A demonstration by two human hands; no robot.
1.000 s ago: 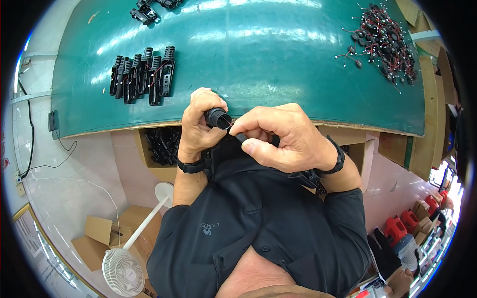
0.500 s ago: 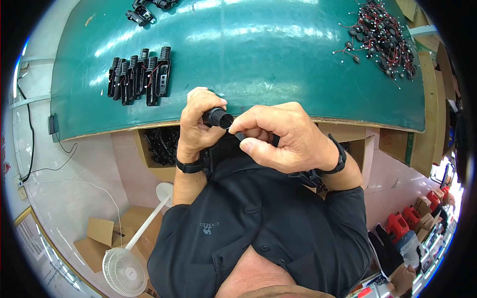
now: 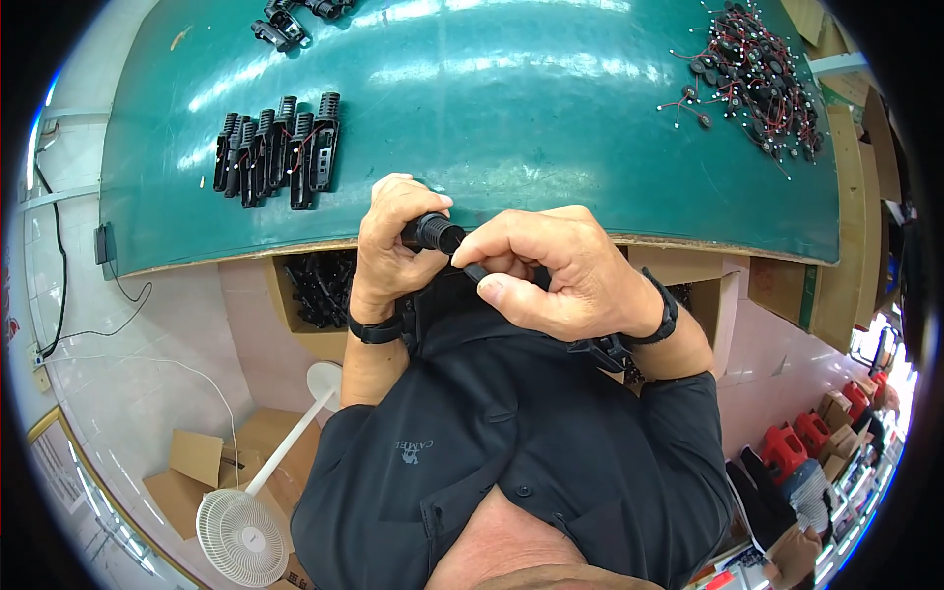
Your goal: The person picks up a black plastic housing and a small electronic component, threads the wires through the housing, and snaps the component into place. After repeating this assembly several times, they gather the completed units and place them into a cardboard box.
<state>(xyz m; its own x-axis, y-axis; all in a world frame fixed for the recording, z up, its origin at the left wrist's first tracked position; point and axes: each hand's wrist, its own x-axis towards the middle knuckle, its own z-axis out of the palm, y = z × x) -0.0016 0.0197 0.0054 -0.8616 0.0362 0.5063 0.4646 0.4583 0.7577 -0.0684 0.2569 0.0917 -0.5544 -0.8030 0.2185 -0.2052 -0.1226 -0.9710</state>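
Ribbed plastic tube, glossy tabletop

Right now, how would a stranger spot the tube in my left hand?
Find the green table. At its near edge, your left hand grips the black ribbed tube. Unlike the black housings lying farther off, it's held, open end showing.

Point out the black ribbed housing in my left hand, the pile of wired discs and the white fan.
Black ribbed housing [image 3: 430,232], head view: its ribbed collar.
Pile of wired discs [image 3: 767,84], head view: its middle.
White fan [image 3: 242,537], head view: its round grille.
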